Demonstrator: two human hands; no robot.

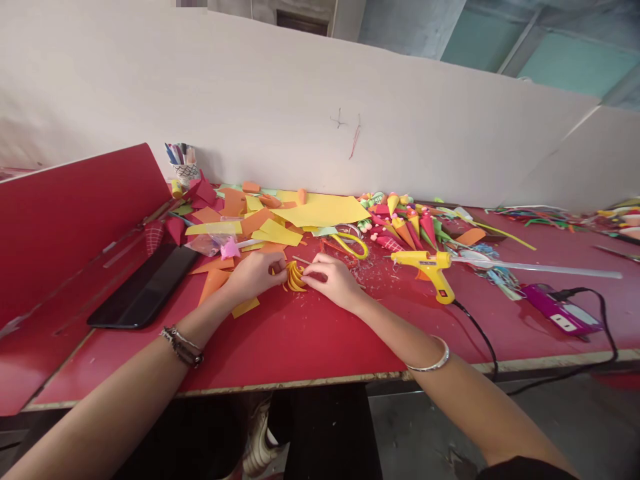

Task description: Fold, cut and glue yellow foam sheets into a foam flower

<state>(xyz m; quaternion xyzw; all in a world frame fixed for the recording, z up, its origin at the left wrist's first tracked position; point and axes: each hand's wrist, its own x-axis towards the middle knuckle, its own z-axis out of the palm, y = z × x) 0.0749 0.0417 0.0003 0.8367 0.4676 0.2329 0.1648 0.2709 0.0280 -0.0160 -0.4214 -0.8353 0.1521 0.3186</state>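
Observation:
A small yellow-orange curled paper piece (294,276) with looped strips rests on the red table (310,340) between both hands. My left hand (254,273) pinches its left side with fingers closed. My right hand (331,279) pinches its right side, fingers also closed, with a thin stick poking out above it. Both forearms reach in from the near edge; a dark bracelet sits on the left wrist and a silver bangle on the right.
A yellow glue gun (431,268) lies right of my hands, its black cord running over the table edge. Yellow-handled scissors (350,243), orange and yellow paper scraps (260,227), paper cones (405,227), a pen cup (184,167), a black phone (145,287) and a purple power strip (563,312) surround them.

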